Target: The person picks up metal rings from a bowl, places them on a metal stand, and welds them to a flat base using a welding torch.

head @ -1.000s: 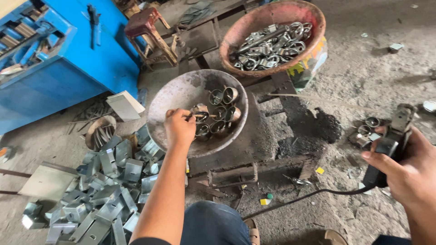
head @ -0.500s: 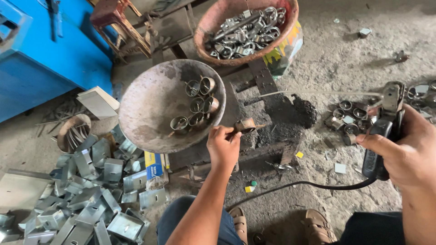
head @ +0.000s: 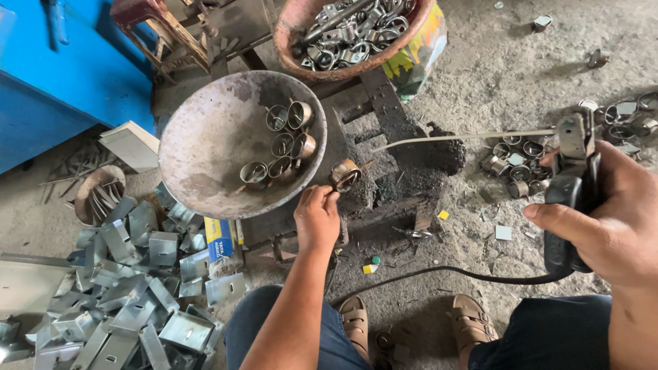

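Left hand (head: 317, 220) pinches one ring (head: 344, 175); right hand (head: 610, 218) is clenched on a welding holder (head: 572, 199).
The ring sits at the left fingertips, just right of the pan (head: 205, 147), which holds six more rings; one rod (head: 466, 136) runs left from the holder; the basket (head: 349, 34) above the left hand is cut off, its parts too tangled to count; brackets (head: 130, 288) lie piled left of the forearm.

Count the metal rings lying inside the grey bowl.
6, clustered on the right side of the grey bowl: two rings up top, two in the middle, two lowest. Overlap may hide more.
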